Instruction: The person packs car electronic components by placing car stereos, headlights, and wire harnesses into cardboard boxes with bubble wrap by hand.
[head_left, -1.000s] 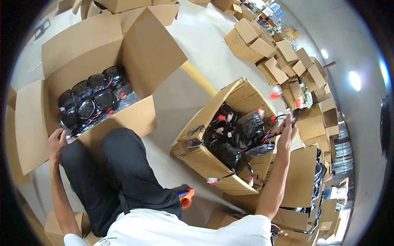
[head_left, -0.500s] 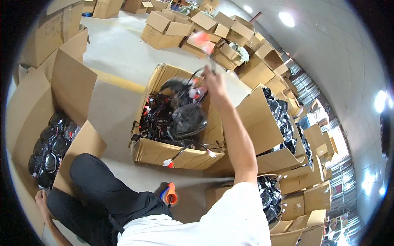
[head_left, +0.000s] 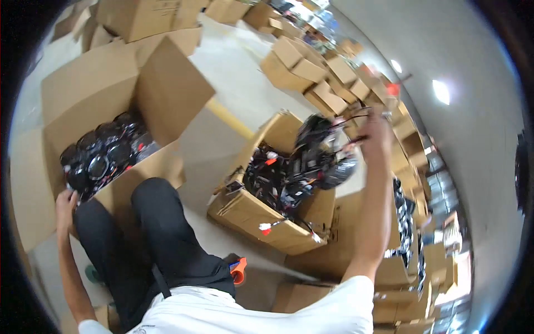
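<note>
Thin black cables (head_left: 359,139) are clenched in the right hand (head_left: 378,131), and the shiny black plastic-wrapped bundle (head_left: 311,161) suspended at the right edge of the worn brown cardboard carton (head_left: 250,214) is probably slippery and weighty, best supported underneath, while the left hand's (head_left: 65,206) grip cannot be told.

A: What's underfoot?
B: Grey floor (head_left: 203,150), yellow stripe (head_left: 231,118) at eleven o'clock.
A: What's on it?
B: Open carton (head_left: 178,89) at nine, worn carton (head_left: 264,222) at dial centre, orange tool (head_left: 240,270) at six, flapped carton (head_left: 280,72) at twelve.

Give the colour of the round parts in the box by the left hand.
The round parts are black, clearest in the head view.
</note>
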Motion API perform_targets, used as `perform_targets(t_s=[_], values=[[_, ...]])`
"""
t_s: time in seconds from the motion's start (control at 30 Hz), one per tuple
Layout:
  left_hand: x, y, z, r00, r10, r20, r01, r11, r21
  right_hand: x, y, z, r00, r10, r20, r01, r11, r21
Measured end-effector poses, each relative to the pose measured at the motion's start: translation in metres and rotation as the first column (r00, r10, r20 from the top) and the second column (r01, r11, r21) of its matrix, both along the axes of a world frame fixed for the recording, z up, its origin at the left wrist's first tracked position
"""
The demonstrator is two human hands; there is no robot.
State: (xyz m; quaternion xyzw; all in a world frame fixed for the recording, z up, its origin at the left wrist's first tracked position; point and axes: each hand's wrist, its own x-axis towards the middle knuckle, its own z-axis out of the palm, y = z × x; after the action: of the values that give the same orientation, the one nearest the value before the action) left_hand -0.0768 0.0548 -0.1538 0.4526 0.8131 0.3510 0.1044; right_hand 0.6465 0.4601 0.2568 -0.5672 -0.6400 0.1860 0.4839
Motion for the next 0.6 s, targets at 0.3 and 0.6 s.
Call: perform_targets(t_s=[0.3,0.6], values=[[0.077,0.017,0.089,0.882,0.124,0.455,-0.297,0.895,0.333,-0.184,-0.101,0.233,0.57,0.72,-0.397,-0.607,0.694,0.388],[0.273,0.086,0.165,-0.487,-0.683,0.544,-0.364,0.725,0.585,-0.296,-0.16,0.204,0.025,0.88,-0.475,-0.934,0.19,0.302]])
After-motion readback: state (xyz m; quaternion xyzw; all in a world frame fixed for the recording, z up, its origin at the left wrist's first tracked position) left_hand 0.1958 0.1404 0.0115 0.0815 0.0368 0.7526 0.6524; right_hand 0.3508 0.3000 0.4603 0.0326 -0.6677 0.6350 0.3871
